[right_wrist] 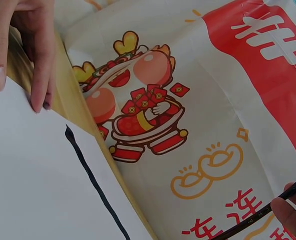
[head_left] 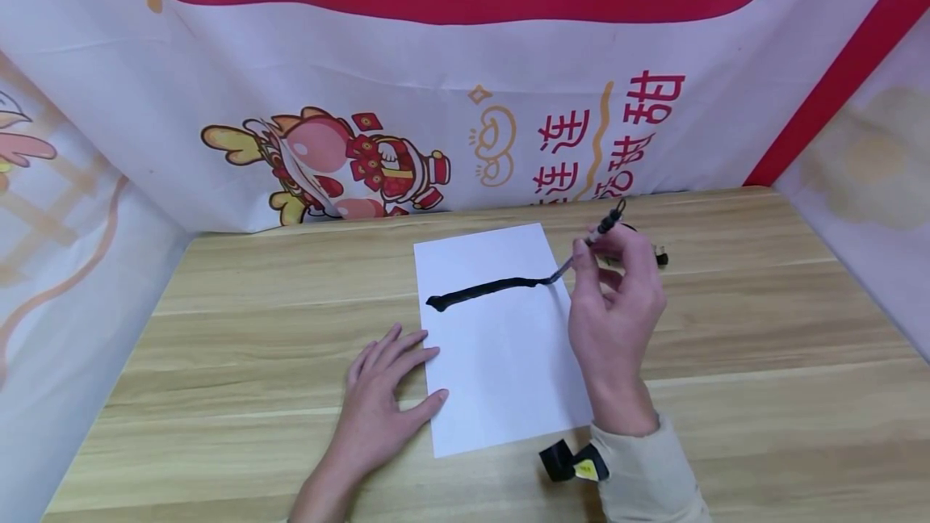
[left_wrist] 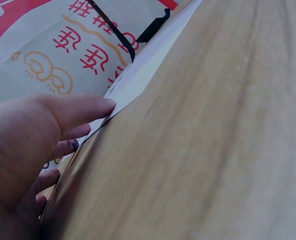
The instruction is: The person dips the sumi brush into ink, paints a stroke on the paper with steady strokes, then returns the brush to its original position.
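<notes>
A white sheet of paper (head_left: 501,378) lies on the wooden table, crossed near its top by a thick black ink stroke (head_left: 487,289). My right hand (head_left: 617,313) pinches a dark calligraphy brush (head_left: 605,226) between thumb and fingers. The brush slants, its tip at the stroke's right end by the paper's right edge. In the right wrist view, the brush handle (right_wrist: 258,214) shows at lower right beside the fingers. With fingers spread, my left hand (head_left: 388,402) rests at the paper's left edge, fingertips on the sheet. The left wrist view shows its thumb (left_wrist: 87,107) at the edge.
Behind my right hand sits a small dark object (head_left: 661,257), mostly hidden. A black wrist-worn device (head_left: 558,460) hangs by the right sleeve (head_left: 650,470). A printed white and red cloth (head_left: 436,63) stands along the table's back edge, with more cloth on both sides.
</notes>
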Available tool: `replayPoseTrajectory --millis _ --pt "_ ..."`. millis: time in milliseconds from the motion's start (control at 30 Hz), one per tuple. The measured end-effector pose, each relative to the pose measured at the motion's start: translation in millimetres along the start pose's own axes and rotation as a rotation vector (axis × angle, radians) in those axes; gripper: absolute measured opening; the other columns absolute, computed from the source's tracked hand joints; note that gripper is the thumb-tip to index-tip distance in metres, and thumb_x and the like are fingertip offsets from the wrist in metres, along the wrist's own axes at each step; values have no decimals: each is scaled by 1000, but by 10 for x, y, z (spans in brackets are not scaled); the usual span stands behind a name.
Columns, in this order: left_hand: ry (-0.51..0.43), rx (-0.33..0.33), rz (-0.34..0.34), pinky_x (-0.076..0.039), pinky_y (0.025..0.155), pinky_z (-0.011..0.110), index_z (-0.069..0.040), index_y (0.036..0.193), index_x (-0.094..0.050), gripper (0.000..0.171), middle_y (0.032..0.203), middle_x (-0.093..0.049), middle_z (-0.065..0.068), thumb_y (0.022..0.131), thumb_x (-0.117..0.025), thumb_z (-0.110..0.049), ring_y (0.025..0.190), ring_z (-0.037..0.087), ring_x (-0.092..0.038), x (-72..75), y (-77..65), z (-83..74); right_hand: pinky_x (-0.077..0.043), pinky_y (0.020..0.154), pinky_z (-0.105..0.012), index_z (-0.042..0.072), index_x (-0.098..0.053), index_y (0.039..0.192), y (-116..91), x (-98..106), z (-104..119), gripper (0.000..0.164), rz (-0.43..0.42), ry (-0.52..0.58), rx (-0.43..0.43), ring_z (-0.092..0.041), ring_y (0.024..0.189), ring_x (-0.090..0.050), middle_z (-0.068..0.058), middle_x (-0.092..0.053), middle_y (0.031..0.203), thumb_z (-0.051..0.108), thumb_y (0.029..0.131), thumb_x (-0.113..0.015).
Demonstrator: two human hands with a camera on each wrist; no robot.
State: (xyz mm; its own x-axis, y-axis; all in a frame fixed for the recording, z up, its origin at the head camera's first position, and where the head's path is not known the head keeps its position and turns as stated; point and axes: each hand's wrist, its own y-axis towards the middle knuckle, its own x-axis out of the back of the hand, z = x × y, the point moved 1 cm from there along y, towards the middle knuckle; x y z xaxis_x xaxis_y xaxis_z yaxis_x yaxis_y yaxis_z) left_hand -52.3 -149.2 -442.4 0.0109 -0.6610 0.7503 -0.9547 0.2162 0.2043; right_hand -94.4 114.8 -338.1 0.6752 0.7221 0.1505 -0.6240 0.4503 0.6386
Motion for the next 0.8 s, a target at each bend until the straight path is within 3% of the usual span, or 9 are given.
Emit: replayPoseTrajectory --millis 800 --pt "-1 0 -1 -18 129 65 -22 135 -74 52 158 -61 -2 86 -89 -33 160 36 -39 -8 1 8 -55 80 -10 -4 -67 120 22 21 -4 18 -23 14 16 -4 100 -66 -18 -71 113 6 105 -68"
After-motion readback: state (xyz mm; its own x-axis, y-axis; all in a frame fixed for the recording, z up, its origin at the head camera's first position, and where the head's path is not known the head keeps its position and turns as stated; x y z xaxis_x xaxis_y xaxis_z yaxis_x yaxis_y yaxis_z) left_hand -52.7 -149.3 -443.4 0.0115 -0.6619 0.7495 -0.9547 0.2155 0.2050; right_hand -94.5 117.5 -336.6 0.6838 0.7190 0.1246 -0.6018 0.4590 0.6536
